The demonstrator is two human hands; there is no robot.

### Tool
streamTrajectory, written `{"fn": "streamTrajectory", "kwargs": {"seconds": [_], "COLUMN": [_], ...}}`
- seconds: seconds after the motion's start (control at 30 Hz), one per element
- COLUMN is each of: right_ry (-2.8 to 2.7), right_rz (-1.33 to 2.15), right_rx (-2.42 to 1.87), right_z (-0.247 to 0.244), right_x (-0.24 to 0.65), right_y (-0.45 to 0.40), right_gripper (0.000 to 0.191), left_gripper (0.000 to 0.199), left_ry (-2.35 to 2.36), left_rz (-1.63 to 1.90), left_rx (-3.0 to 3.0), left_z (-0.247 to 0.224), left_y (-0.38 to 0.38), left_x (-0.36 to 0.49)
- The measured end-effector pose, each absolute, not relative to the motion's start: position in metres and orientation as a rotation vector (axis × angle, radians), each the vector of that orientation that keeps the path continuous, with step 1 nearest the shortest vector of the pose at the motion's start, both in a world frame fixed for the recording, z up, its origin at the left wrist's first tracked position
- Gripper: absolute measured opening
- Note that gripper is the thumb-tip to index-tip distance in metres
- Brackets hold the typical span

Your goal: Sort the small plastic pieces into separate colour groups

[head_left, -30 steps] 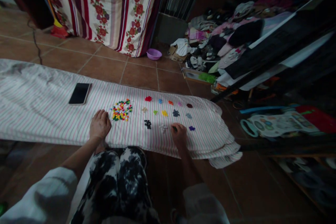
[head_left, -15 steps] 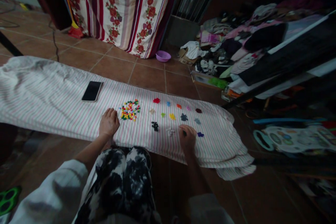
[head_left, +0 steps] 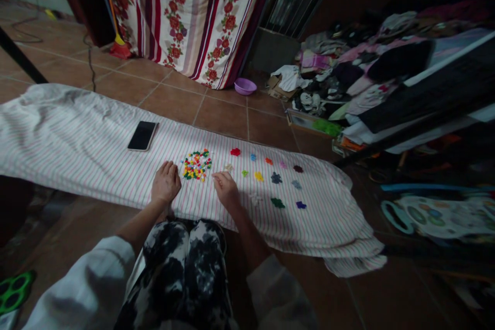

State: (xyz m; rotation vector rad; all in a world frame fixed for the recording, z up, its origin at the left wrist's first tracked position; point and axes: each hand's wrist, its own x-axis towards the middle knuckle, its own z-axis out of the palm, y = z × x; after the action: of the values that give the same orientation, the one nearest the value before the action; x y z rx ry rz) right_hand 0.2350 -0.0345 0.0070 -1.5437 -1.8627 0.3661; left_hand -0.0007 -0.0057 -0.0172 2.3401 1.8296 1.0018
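Observation:
My left hand rests back up on the striped cloth, its fingers lying forward just left of a mixed heap of small coloured pieces. On the heap's right side is my right hand, thumb and fingers drawn together in a pinch; anything between them is too small to make out. Small single-colour clusters lie to its right: red, yellow, dark grey, white, dark green and dark blue, among several others. A beige cluster lies just above the right hand.
A phone lies on the cloth to the left. Beyond stand a floral curtain, a broom and a purple basin on the tiled floor. Clothes are heaped at the right, behind a dark bar.
My right hand has moved left from the lower right clusters to the mixed heap, uncovering the dark green cluster and hiding the black one. My left hand stays beside the heap. The view has shifted slightly.

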Motion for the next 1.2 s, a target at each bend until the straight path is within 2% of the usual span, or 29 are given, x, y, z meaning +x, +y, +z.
{"fn": "streamTrajectory", "kwargs": {"seconds": [0.77, 0.97, 1.2], "right_ry": [-2.009, -1.905, -1.625], "right_rz": [0.39, 0.404, 0.595], "right_rx": [-1.889, -1.736, -1.642], "right_z": [0.014, 0.009, 0.01], "right_x": [0.199, 0.201, 0.203], "right_y": [0.018, 0.016, 0.005], "right_gripper": [0.022, 0.015, 0.011], "left_gripper": [0.033, 0.033, 0.032], "left_ry": [1.809, 1.817, 1.818], "left_rz": [1.027, 1.013, 1.031], "left_rx": [2.306, 2.345, 2.35], "left_z": [-0.018, -0.017, -0.017], "left_y": [-0.006, -0.006, -0.006], "left_x": [0.0, 0.001, 0.0]}}
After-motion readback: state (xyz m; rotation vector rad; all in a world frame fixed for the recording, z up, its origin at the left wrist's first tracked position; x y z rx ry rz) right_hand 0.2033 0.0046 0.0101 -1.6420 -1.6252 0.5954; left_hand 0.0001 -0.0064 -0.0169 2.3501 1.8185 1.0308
